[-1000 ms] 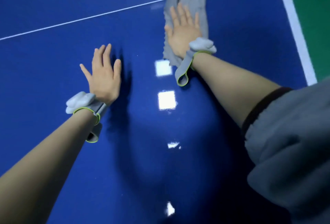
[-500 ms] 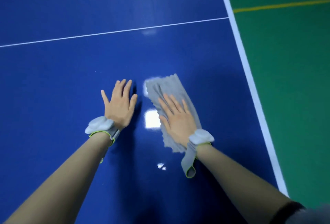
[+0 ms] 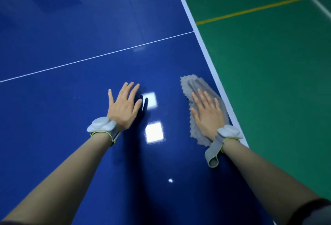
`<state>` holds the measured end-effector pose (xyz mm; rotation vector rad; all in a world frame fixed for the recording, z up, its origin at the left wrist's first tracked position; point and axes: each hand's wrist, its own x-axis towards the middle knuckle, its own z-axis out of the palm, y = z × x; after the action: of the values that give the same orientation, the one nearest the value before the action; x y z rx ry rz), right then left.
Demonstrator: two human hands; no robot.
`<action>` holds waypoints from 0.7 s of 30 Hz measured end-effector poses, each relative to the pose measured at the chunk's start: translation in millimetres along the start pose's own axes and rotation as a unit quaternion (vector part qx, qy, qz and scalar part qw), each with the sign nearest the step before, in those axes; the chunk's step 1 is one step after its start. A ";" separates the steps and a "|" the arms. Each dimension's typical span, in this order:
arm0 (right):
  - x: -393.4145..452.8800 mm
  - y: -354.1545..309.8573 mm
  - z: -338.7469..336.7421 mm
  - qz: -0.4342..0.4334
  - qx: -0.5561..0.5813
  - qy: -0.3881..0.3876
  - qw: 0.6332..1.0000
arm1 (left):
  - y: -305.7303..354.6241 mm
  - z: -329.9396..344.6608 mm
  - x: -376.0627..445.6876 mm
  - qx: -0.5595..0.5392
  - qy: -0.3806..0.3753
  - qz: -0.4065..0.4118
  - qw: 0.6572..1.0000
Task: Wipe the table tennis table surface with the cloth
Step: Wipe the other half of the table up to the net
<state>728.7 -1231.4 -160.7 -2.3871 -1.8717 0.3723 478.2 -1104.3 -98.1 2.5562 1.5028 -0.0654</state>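
Head view, from left to right: the bare left hand [image 3: 123, 107] lies flat with fingers spread on the glossy blue table tennis table [image 3: 71, 54], holding nothing and seemingly bracing. To its right, the right hand [image 3: 207, 113] presses open-palmed on the crumpled grey scallop-edged cloth [image 3: 194, 85], which sits just beside the white side edge line [image 3: 202, 45]. Beyond lies green floor [image 3: 268, 81]. Wiping looks mid-stroke; I'd guess the next pass calls for sliding the cloth along unwiped blue without slipping over the edge.

Blue table [image 3: 71, 49] bears grey cloth [image 3: 198, 85] beside its white edge.
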 end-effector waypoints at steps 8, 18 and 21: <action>116.4 16.5 -24.1 0.121 0.005 0.038 0.992 | 5.5 -6.6 78.8 -0.056 0.052 0.015 0.997; 269.3 -69.6 -14.6 0.142 0.030 0.058 0.988 | -145.8 11.3 99.9 -0.009 0.072 -0.075 0.995; 291.1 -125.3 -2.8 0.104 0.029 0.054 0.993 | -177.7 12.1 86.1 -0.009 0.091 -0.099 0.991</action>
<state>675.5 -919.1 -171.0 -2.5151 -1.5531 0.3010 366.3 -947.6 -143.7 2.4473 1.8094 0.1594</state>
